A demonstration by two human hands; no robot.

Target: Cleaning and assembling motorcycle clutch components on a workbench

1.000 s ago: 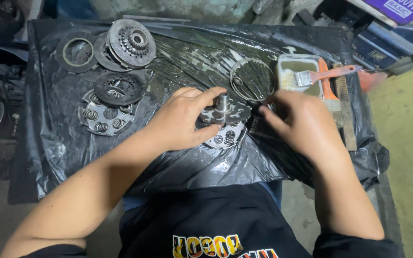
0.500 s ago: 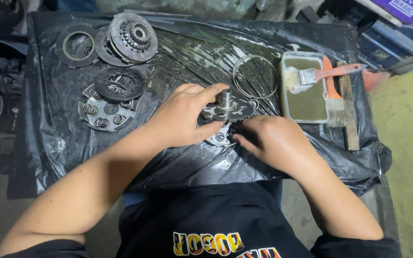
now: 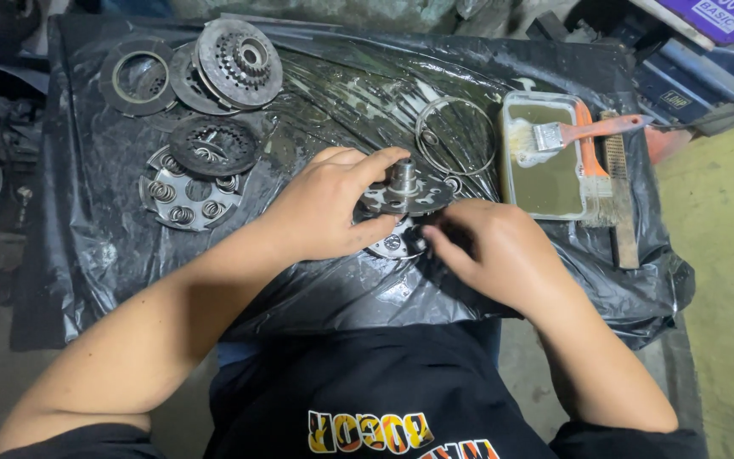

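Left hand: my left hand grips the rim of a toothed metal hub, thumb and fingers closed around it.
Right hand: my right hand is curled, fingertips pressing at the hub's underside.
Location: the hub sits mid-table on black plastic sheeting.
Nearby: a wire ring; a brush resting in a tray.
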